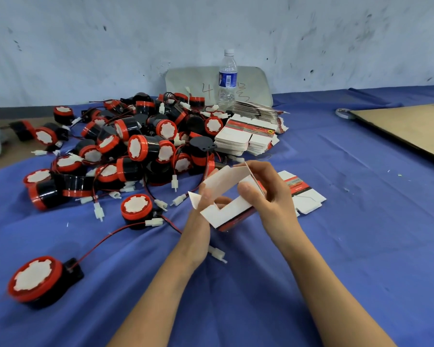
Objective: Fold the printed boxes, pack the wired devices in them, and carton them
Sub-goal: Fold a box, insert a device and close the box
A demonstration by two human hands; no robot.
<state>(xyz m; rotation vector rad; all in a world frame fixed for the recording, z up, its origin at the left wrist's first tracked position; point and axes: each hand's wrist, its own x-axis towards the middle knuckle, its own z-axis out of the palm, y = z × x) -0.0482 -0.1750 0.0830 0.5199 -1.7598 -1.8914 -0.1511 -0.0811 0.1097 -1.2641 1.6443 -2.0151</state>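
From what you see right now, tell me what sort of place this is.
Likely a small workshop's hand-packing bench: a heap of identical wired devices, stacks of flat printed boxes, and a brown cardboard sheet on a blue cloth.

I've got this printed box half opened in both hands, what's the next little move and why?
Probably fold the loose end flap in to close one end: the box held by the left hand and right hand is opened but its flaps stand out.
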